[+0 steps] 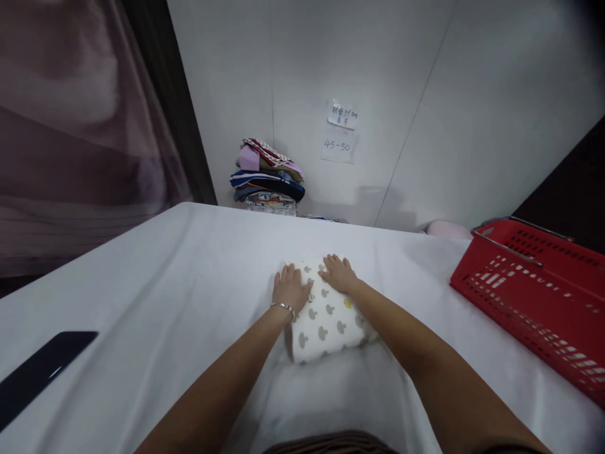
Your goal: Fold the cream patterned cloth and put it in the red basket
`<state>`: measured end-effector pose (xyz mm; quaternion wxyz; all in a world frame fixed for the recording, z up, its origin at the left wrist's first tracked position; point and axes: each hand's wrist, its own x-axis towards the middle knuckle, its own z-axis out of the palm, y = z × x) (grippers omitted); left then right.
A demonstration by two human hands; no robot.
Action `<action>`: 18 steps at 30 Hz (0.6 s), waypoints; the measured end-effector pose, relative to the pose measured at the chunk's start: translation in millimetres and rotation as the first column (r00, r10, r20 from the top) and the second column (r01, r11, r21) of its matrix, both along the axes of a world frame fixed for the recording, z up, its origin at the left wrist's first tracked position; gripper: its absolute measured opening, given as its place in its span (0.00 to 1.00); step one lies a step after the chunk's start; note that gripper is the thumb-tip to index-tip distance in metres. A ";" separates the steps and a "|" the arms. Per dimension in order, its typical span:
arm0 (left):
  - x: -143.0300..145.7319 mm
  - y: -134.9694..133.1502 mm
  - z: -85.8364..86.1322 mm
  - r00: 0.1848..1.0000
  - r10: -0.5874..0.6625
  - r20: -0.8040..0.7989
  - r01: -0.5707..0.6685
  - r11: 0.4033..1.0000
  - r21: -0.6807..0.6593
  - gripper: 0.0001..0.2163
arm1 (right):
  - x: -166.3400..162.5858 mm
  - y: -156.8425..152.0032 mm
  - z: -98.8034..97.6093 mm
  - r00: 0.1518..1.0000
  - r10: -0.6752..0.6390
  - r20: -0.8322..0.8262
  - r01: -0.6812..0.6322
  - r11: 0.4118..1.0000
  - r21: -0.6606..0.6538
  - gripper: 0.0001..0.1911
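A folded white cloth [326, 328] with a grey mushroom-like print and a yellow spot lies on the white-covered table [208, 277] in front of me. My left hand [289, 290], with a bracelet at the wrist, rests at the cloth's upper left edge, fingers spread. On its upper right part lies my right hand [339, 274], palm down and fingers apart. Neither hand is closed around the cloth. The right forearm hides part of the cloth's right side.
A red plastic basket [529, 309] with metal handles stands at the right. Beyond the far edge is a stack of folded fabrics [269, 173]. A dark flat object [47, 369] lies at the left. Paper notes [339, 146] hang on the wall; a pinkish curtain [70, 139] hangs left.
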<state>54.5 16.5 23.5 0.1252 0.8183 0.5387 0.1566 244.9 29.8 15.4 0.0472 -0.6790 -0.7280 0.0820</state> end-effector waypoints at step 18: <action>-18.3 72.3 -5.6 0.840 0.441 0.315 -0.294 0.859 -0.420 0.30 | 66.5 16.5 8.5 0.718 -0.467 -0.517 0.386 0.884 -0.262 0.38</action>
